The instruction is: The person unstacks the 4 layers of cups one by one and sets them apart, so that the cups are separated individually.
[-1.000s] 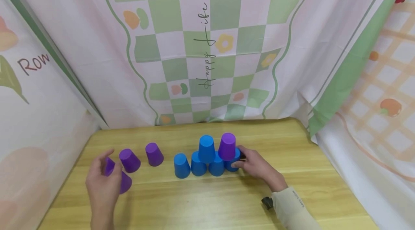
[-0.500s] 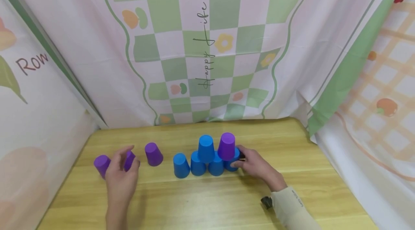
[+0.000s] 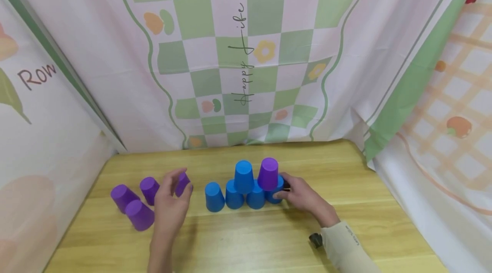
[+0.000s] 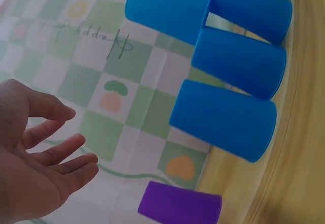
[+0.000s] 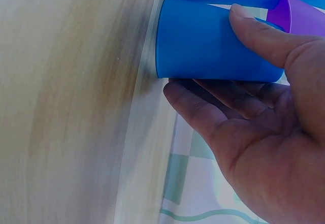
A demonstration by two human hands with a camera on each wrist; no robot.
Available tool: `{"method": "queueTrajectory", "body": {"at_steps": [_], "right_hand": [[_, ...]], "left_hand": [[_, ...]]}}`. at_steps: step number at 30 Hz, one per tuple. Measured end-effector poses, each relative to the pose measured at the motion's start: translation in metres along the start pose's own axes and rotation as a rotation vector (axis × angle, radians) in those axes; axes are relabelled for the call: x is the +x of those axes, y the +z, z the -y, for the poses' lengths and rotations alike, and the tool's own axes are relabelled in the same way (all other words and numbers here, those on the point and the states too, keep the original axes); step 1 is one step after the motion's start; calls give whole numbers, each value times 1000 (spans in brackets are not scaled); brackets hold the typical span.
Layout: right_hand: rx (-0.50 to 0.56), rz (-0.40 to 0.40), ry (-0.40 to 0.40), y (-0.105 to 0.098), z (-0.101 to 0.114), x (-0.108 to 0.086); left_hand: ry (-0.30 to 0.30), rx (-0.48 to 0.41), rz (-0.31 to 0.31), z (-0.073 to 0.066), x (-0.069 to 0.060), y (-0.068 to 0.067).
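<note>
Head cam, lower ctr: R hand [image 3: 307, 198] grips end blue cup [image 3: 272, 197], prob. steadying stack [image 3: 244, 177]; L hand [image 3: 171, 206], fingers wide, nr purple cup [image 3: 182, 184].

Passage along near tabletop [image 3: 246, 243]; blue cups [image 3: 244, 183] bar middle.

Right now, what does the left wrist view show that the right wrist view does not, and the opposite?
Only the left wrist view shows the left hand holding nothing, writing on the curtain, and a separate purple cup at the bottom. Only the right wrist view shows the right hand, which is around a blue cup. Both show blue cups, the upper purple cup, the table and the curtain.
</note>
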State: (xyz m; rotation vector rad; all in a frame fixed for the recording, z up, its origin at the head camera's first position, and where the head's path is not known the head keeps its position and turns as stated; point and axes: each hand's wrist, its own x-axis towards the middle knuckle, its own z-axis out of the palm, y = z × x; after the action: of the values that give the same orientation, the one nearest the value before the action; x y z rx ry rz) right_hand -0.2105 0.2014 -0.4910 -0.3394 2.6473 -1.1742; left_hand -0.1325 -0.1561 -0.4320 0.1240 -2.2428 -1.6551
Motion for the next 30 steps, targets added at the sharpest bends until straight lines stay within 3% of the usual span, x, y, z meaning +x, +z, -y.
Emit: {"method": "queueTrajectory", "body": {"at_steps": [5,14,23,30], "right_hand": [[8,1,0,0,-1,0],[9,-3,-1,1,-1,0],[15,-7,2,0,0,-1],[21,-6,0,1,0,-1]], "left_hand": [[-36,2,61,-1,0,12],[-33,-4,137,-5,2,32],[37,43,294,-9,5,58],[149,89,334,-10,13,75]]}}
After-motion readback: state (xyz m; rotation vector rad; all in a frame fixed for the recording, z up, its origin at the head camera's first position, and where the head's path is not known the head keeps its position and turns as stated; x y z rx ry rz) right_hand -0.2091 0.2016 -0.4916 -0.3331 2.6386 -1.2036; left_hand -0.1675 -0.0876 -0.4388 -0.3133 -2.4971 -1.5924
